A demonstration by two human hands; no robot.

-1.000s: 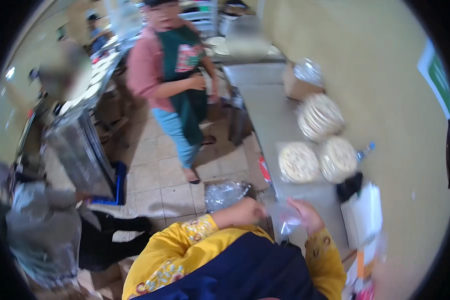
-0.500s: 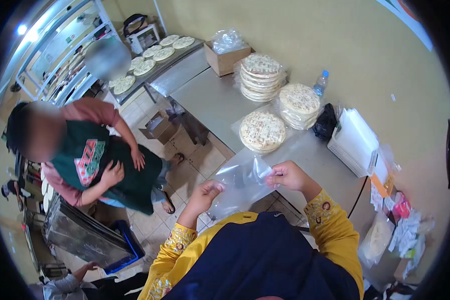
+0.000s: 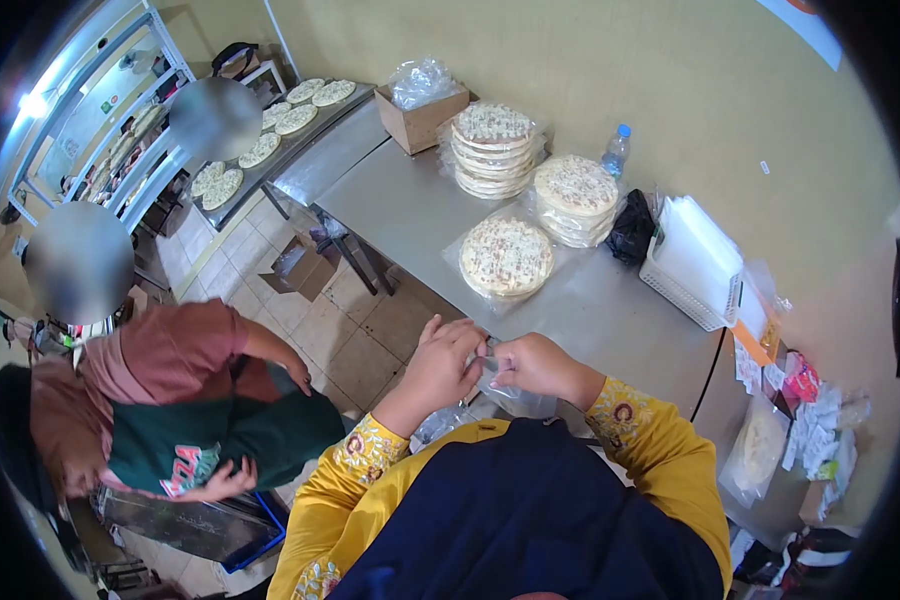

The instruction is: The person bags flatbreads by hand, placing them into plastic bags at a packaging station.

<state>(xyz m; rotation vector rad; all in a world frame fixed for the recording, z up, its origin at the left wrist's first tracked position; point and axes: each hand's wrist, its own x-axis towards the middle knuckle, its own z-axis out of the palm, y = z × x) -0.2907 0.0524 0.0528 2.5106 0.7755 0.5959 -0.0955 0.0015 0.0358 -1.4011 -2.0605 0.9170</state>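
A clear plastic bag (image 3: 523,400) hangs bunched in front of my chest, between both hands. My right hand (image 3: 532,364) is closed in a pinch on its upper edge. My left hand (image 3: 438,366) is against the bag's edge from the other side, fingers bent and close together, the thumb side hidden. Beyond my hands, on the metal table, lies a stack of bagged pizzas (image 3: 506,257). Another pizza stack (image 3: 576,190) stands just behind it, and a taller pizza stack (image 3: 492,150) is farther back.
A cardboard box (image 3: 422,122) of plastic bags, a water bottle (image 3: 617,150), a black bag (image 3: 631,228) and a white basket (image 3: 685,285) line the wall side. A person in a green apron (image 3: 220,445) stands at the left. More pizzas (image 3: 297,119) lie on a far table.
My hands have come together, and the bag that was stretched between them is now bunched. The person at the left has leaned over and turned, coming closer.
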